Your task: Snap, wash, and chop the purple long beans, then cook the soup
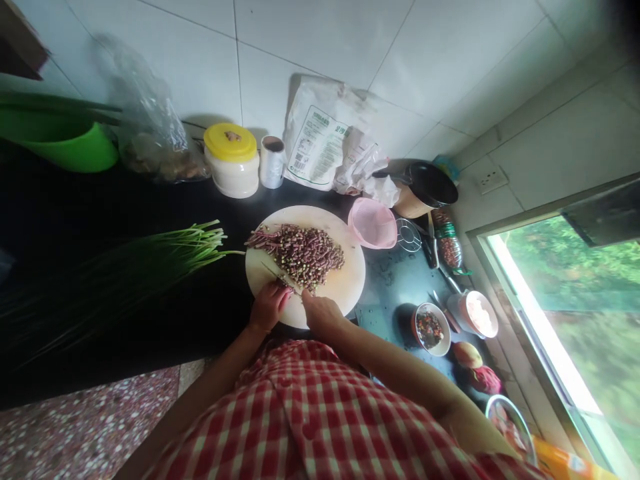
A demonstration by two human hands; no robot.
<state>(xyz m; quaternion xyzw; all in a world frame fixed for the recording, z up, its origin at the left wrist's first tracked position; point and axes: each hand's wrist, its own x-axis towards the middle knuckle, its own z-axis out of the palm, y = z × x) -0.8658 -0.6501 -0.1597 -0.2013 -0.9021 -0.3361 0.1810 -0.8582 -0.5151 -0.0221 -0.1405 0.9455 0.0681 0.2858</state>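
Observation:
A round pale cutting board lies in front of me with a heap of chopped purplish stems on it. Some longer uncut stems stick out at the heap's left end. In my right hand is a kitchen knife, its blade angled toward the upper left, along the near side of the heap. My left hand is closed at the board's near edge, pinching a few purplish stems beside the blade; its fingers partly hide them.
Long green chives lie left of the board. Behind it stand a yellow-lidded jar, a plastic roll and a white bag. A pink basket touches its right side; bowls, including one with dark contents, stand farther right by the window.

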